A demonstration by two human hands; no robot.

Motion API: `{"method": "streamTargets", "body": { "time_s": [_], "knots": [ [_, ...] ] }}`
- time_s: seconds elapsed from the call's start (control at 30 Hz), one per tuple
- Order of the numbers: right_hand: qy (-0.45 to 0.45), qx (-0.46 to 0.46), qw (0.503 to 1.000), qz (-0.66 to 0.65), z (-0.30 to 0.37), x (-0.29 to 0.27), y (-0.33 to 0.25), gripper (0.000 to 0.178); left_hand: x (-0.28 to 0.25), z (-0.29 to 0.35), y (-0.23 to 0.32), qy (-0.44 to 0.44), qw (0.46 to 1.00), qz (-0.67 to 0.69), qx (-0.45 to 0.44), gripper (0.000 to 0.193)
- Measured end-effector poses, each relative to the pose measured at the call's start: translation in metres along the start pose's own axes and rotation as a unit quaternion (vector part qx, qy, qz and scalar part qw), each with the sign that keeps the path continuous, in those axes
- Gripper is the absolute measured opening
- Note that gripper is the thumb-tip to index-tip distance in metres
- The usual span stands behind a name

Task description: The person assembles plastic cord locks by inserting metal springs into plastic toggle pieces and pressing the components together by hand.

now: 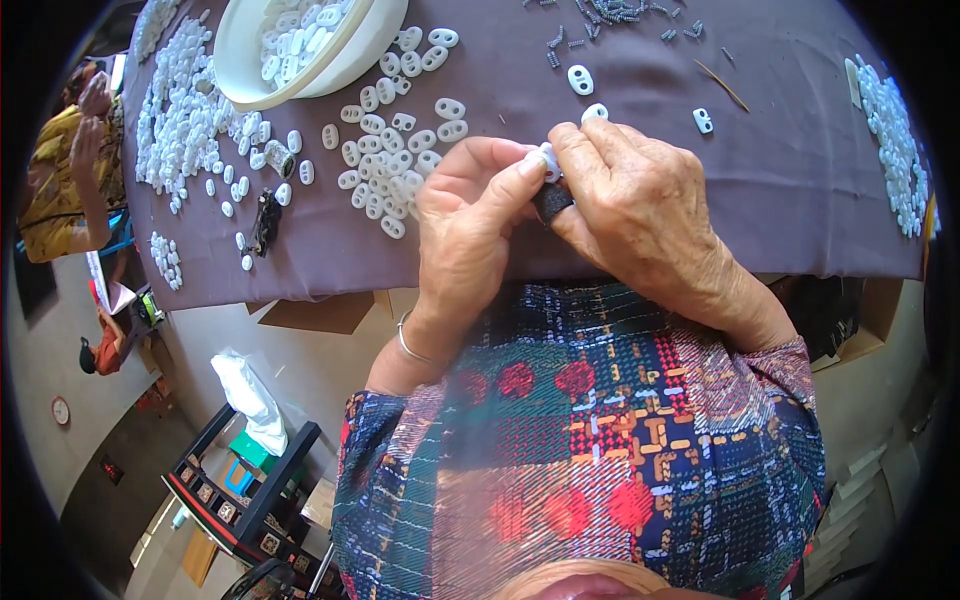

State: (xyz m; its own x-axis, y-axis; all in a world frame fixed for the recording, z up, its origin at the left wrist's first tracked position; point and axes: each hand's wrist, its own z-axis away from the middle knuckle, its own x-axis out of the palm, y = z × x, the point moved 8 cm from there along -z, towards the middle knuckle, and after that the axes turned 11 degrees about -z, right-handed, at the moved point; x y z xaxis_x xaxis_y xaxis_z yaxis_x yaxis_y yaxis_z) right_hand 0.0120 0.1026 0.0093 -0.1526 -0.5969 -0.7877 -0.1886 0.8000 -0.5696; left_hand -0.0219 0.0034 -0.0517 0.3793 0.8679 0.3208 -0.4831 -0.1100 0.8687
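Note:
Above the near part of the cloth, my two hands meet over a small white plastic cord lock [549,163]. My left hand [465,215] pinches it between thumb and forefinger. Closed against its other side are the fingers of my right hand [640,190], which partly hide it. A black wrap [553,203] circles a finger of the right hand. Just beyond the right knuckles lies a white oval two-hole piece [595,112], with another oval piece [580,80] farther off. One more white piece [703,121] rests to the right.
Left of my hands is a pile of white two-hole pieces [385,165], below a white bowl [385,45] holding more. Small white parts [180,120] spread at far left, others [893,150] at far right. Small springs [615,12] and a thin brown stick [722,85] lie at the back.

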Motion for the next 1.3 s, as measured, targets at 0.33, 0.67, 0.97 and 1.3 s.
{"method": "streamTargets", "body": {
  "time_s": [0.33, 0.67, 0.97, 1.3],
  "knots": [
    [-0.034, -0.029, 0.997, -0.062, 0.003, 0.011, 0.005, 0.027, -0.005, 0.005, 0.007, 0.014, 0.992, -0.124, 0.020, 0.014],
    [-0.013, -0.059, 0.995, -0.073, 0.005, 0.016, 0.002, 0.024, -0.005, 0.011, 0.007, 0.049, 0.990, -0.120, 0.058, 0.011],
    [-0.025, -0.057, 0.993, -0.102, 0.007, 0.021, 0.002, 0.030, -0.007, 0.012, 0.006, 0.056, 0.989, -0.125, 0.058, 0.010],
    [-0.013, -0.074, 0.993, -0.091, 0.009, 0.023, -0.002, 0.036, -0.010, 0.014, 0.005, 0.065, 0.987, -0.129, 0.073, 0.010]
  ]
}}
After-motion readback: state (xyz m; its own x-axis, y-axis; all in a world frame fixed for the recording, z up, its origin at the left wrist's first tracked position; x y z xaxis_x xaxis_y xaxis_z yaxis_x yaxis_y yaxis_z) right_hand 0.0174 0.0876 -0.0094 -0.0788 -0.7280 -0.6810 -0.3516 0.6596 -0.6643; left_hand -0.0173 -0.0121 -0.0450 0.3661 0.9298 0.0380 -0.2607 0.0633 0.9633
